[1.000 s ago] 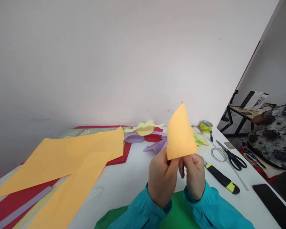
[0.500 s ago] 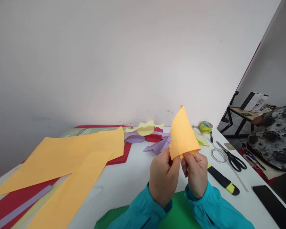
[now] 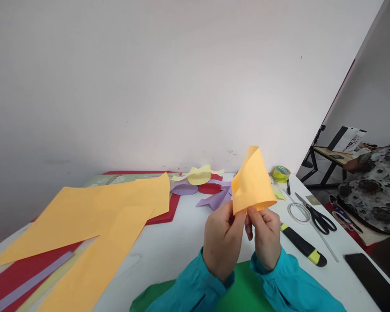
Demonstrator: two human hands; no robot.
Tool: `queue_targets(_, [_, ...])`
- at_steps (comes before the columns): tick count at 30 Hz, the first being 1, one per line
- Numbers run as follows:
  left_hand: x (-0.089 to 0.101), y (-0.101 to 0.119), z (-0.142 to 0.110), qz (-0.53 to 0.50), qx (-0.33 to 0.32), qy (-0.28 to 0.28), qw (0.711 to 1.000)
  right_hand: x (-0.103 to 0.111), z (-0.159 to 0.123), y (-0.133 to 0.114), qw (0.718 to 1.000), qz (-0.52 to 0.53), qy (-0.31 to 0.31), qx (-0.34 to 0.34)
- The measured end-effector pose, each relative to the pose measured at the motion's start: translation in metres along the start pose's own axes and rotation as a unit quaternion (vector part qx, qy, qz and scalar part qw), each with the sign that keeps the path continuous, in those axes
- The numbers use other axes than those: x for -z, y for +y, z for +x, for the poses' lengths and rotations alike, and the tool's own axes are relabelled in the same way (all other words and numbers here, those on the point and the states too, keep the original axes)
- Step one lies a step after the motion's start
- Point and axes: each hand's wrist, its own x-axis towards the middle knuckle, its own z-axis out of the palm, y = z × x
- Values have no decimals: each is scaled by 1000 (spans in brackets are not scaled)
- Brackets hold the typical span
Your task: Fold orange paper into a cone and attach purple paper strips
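A piece of orange paper (image 3: pixel 253 184), curled into a cone-like roll with its narrower end upward, is held above the table. My left hand (image 3: pixel 222 240) pinches its lower left edge between thumb and fingers. At the bottom edge, my right hand (image 3: pixel 264 234) grips the same paper, thumb and fingers closed; the fingers behind the paper are partly hidden. Just right of my right hand lies a black and yellow utility knife (image 3: pixel 302 245). Behind the roll are pieces of purple paper (image 3: pixel 216 199).
Orange sheets (image 3: pixel 117 203) cover red paper (image 3: pixel 52 264) at left. Yellow paper shape (image 3: pixel 199 177) stands by the wall. Scissors (image 3: pixel 320 216), a white tape roll (image 3: pixel 299 212), yellow-green tape (image 3: pixel 281 174) and a black object (image 3: pixel 373 277) lie right. Another person's patterned sleeve (image 3: pixel 373 186) shows beyond.
The orange paper has curled further into a roll, its top narrowing and its lower edge now curving round. Both hands have stayed nearly in place, keeping hold of it.
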Motion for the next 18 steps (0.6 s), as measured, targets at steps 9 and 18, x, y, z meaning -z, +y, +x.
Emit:
queue_targets(9, [-2, -5, 1, 37, -34, 0, 999, -1, -1, -4, 999, -48, -2, 8])
queue_targets(18, [2, -1, 4, 17, -21, -2, 1000, 2, 5, 3, 1000, 14, 5, 5])
